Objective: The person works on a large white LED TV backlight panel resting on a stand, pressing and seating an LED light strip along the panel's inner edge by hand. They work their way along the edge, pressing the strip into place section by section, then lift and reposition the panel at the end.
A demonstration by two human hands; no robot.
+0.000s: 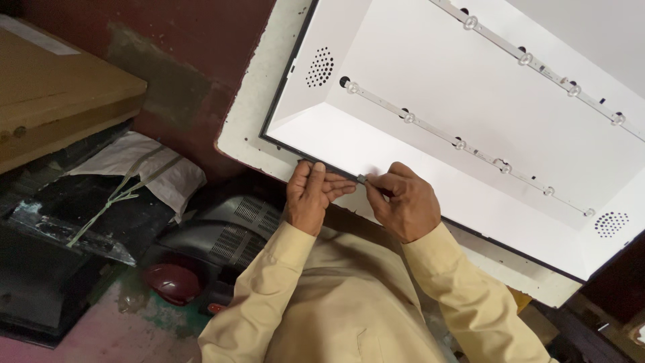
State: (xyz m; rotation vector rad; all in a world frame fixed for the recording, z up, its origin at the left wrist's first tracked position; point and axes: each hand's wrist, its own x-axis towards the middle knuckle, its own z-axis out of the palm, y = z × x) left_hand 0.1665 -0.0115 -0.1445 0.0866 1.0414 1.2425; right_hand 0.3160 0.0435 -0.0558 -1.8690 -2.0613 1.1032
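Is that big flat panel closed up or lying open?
Open: the panel shows its bare white inside and light strips, with no cover.

Bright, glaring white panel (470, 101); dim, soft-focus surroundings.

Cardboard box (54, 87); maroon helmet (171, 282); grey plastic bag (144, 168).

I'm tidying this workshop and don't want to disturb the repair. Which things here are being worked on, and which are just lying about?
In use:
left hand and right hand, pinching a small metal piece at the black frame edge
white backlight panel
light strips

Lying about:
cardboard box
maroon helmet
white wrapped bundle
black vented casing
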